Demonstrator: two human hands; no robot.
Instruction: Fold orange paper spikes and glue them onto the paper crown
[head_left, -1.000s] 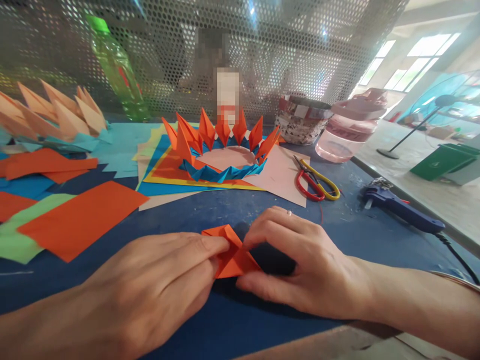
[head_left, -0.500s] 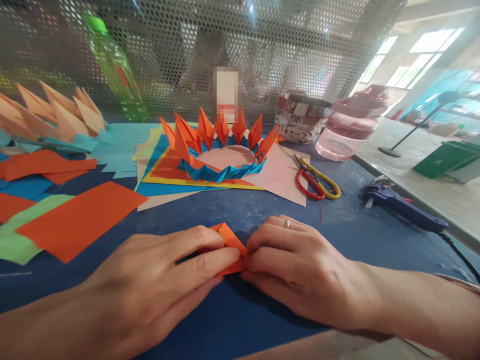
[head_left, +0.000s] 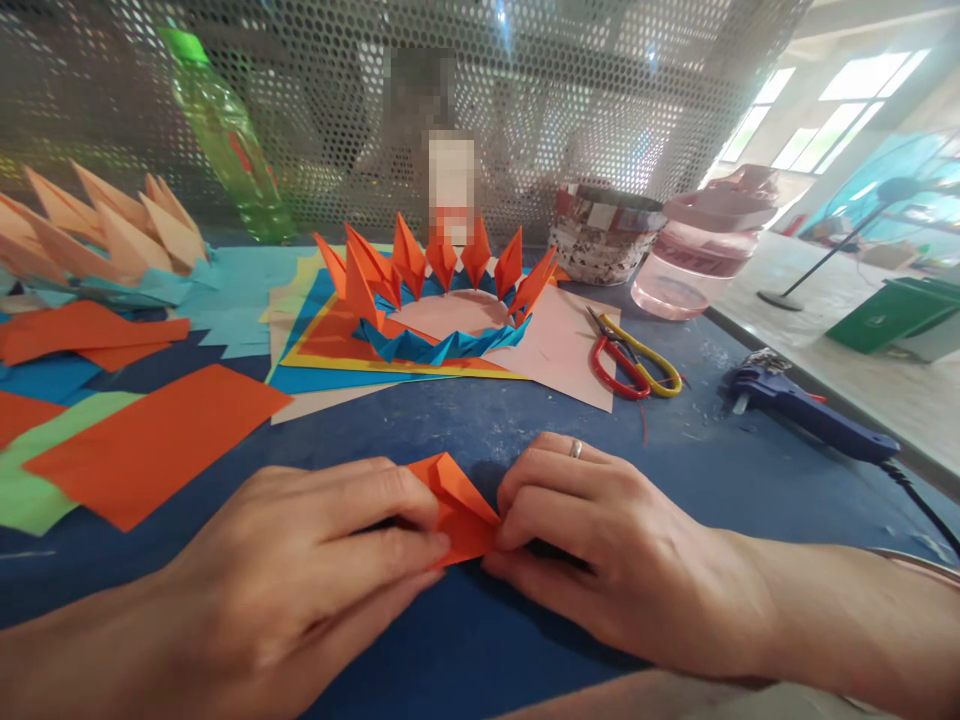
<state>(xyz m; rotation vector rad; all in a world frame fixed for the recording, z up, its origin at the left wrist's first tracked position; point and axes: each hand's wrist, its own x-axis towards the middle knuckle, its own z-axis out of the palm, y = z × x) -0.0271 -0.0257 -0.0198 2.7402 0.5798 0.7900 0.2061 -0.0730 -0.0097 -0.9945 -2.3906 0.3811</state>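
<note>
Scissors (head_left: 634, 355) lie right of the orange-and-blue paper crown (head_left: 442, 348), which rests on layered sheets (head_left: 574, 350). Farther right of the crown is a glue gun (head_left: 814, 412); beyond its right side stand a woven pot (head_left: 606, 238) and a pink bottle (head_left: 686, 255). Left of it sit a peach-pointed crown (head_left: 112, 235) and an orange strip (head_left: 161, 445). Nearer the wearer than the crown, a folded orange paper (head_left: 461, 512) lies between both hands: the left hand (head_left: 300, 560) grasps its left part, fingers over it, and the right hand (head_left: 607, 545) pinches its right corner.
</note>
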